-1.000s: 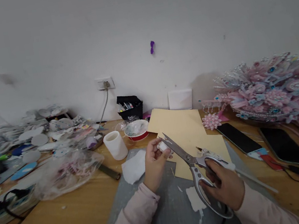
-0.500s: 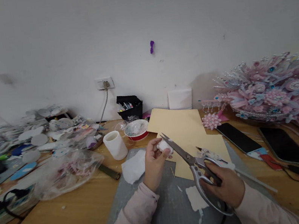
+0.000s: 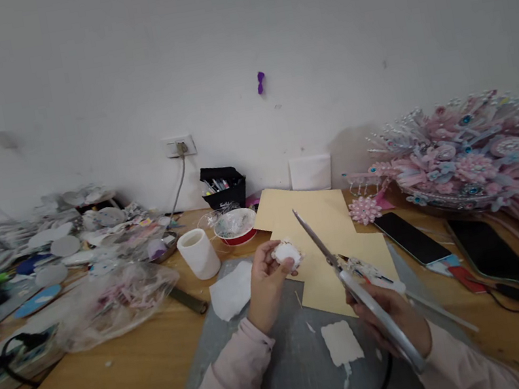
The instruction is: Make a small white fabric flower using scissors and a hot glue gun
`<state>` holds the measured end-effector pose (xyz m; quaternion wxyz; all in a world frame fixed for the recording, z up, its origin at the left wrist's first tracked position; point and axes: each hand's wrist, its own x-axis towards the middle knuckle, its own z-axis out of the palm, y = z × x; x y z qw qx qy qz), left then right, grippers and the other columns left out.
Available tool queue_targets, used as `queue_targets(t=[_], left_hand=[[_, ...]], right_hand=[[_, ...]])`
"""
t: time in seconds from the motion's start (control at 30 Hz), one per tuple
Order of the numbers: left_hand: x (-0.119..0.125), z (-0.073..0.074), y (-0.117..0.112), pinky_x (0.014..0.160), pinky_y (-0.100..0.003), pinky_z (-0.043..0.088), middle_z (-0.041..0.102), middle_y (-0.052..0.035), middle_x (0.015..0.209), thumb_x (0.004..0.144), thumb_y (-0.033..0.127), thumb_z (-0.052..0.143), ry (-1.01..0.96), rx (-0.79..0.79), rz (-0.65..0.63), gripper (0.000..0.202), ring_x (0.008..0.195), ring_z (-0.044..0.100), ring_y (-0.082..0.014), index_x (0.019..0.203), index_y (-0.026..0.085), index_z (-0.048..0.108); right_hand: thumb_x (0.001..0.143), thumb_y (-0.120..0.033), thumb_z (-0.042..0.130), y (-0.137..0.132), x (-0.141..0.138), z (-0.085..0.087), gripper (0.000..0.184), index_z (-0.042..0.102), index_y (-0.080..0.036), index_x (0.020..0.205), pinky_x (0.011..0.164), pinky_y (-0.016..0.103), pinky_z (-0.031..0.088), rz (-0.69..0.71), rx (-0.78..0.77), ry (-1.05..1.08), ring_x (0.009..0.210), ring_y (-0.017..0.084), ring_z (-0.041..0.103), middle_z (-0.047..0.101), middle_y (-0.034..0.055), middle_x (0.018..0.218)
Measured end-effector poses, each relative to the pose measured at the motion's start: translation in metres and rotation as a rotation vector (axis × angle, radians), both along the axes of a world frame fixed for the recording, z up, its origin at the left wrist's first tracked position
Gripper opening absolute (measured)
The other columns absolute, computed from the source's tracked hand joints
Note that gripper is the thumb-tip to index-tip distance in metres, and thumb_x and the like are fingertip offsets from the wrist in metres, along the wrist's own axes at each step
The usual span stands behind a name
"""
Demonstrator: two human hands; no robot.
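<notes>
My left hand (image 3: 267,283) pinches a small white round piece (image 3: 286,253) between thumb and fingertips, held above the grey cutting mat (image 3: 270,378). My right hand (image 3: 397,321) grips the handles of large silver scissors (image 3: 354,285). Their blades are closed and point up and away, a short way right of the white piece and apart from it. Beige card sheets (image 3: 316,221) lie beyond both hands.
White scraps (image 3: 341,343) and a white sheet (image 3: 230,290) lie on the mat. A white roll (image 3: 198,253), a red-rimmed bowl (image 3: 236,225) and a black pen holder (image 3: 223,187) stand behind. Two phones (image 3: 447,243) and a pink beaded ornament (image 3: 476,155) fill the right; plastic-bagged clutter (image 3: 112,299) fills the left.
The scissors have left the white piece: the right hand swung them right and tilted the blades upward, closed. The left hand kept hold of the piece, now fully visible.
</notes>
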<state>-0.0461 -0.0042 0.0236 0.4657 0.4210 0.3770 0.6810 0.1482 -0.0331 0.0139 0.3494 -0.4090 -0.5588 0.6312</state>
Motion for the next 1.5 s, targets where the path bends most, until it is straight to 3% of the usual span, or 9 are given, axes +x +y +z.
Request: queue_targets(t=[0.13, 0.37, 0.5, 0.63, 0.83, 0.93, 1.3, 1.5], left_hand=[[0.001, -0.003, 0.002, 0.053, -0.02, 0.043, 0.058, -0.0007, 0.084, 0.064, 0.022, 0.067, -0.086, -0.029, -0.069, 0.034, 0.066, 0.056, -0.0104, 0.092, 0.018, 0.048], [0.003, -0.001, 0.001, 0.055, -0.021, 0.042, 0.058, 0.0, 0.082, 0.066, 0.021, 0.066, -0.213, -0.063, -0.099, 0.03, 0.064, 0.054, -0.0086, 0.089, 0.017, 0.047], [0.003, 0.002, 0.0, 0.055, -0.019, 0.041, 0.058, 0.001, 0.08, 0.064, 0.021, 0.067, -0.268, -0.094, -0.095, 0.032, 0.062, 0.054, -0.0073, 0.088, 0.017, 0.047], [0.001, 0.003, 0.001, 0.055, -0.018, 0.041, 0.057, 0.0027, 0.076, 0.063, 0.019, 0.068, -0.353, -0.1, -0.035, 0.031, 0.06, 0.053, -0.0056, 0.085, 0.017, 0.046], [-0.003, 0.004, 0.005, 0.063, -0.019, 0.043, 0.058, 0.0033, 0.079, 0.063, 0.017, 0.067, -0.432, 0.011, 0.142, 0.035, 0.067, 0.057, -0.0066, 0.084, 0.021, 0.039], [-0.004, 0.005, 0.004, 0.068, -0.022, 0.045, 0.057, 0.0029, 0.084, 0.063, 0.015, 0.067, -0.42, 0.057, 0.195, 0.039, 0.072, 0.058, -0.0079, 0.084, 0.024, 0.034], [-0.002, 0.004, 0.005, 0.072, -0.024, 0.044, 0.054, 0.0025, 0.084, 0.06, 0.018, 0.068, -0.359, 0.053, 0.21, 0.041, 0.078, 0.055, -0.0107, 0.08, 0.024, 0.033], [0.0, 0.003, 0.004, 0.07, -0.023, 0.043, 0.054, 0.003, 0.083, 0.062, 0.018, 0.067, -0.347, 0.041, 0.186, 0.039, 0.075, 0.055, -0.0095, 0.08, 0.023, 0.033]], right_hand=[[0.055, -0.059, 0.063, 0.001, 0.002, -0.002, 0.048, 0.049, -0.018, 0.075, 0.022, 0.013, 0.025, 0.061, -0.224, 0.195, 0.028, 0.003, 0.031, 0.043, -0.0076, 0.045], [0.064, -0.066, 0.049, 0.005, 0.002, -0.01, 0.05, 0.05, -0.017, 0.076, 0.024, 0.015, 0.028, 0.234, -0.275, 0.411, 0.027, 0.004, 0.033, 0.048, -0.0048, 0.046], [0.061, -0.067, 0.049, 0.005, 0.001, -0.007, 0.058, 0.054, -0.016, 0.09, 0.031, 0.02, 0.038, 0.292, -0.325, 0.498, 0.046, 0.01, 0.05, 0.06, 0.006, 0.08], [0.063, -0.069, 0.044, 0.003, 0.0, -0.007, 0.066, 0.055, -0.013, 0.098, 0.03, 0.02, 0.032, 0.488, -0.394, 0.524, 0.039, 0.007, 0.044, 0.06, 0.0092, 0.089], [0.059, -0.053, 0.061, -0.002, -0.003, -0.015, 0.057, 0.054, -0.014, 0.1, 0.027, 0.014, 0.016, 0.55, -0.578, 0.64, 0.032, 0.0, 0.031, 0.054, -0.0005, 0.076], [0.059, -0.049, 0.064, -0.004, -0.004, -0.019, 0.058, 0.053, -0.014, 0.104, 0.028, 0.014, 0.014, 0.609, -0.63, 0.668, 0.033, 0.0, 0.03, 0.051, -0.0029, 0.072], [0.063, -0.039, 0.07, -0.006, -0.005, -0.031, 0.046, 0.056, -0.021, 0.103, 0.029, 0.01, 0.02, 0.642, -0.551, 0.608, 0.033, -0.002, 0.031, 0.051, -0.0051, 0.07], [0.062, -0.039, 0.07, -0.01, -0.005, -0.035, 0.048, 0.055, -0.021, 0.104, 0.028, 0.01, 0.019, 0.526, -0.448, 0.528, 0.032, -0.003, 0.025, 0.047, -0.0067, 0.067]])
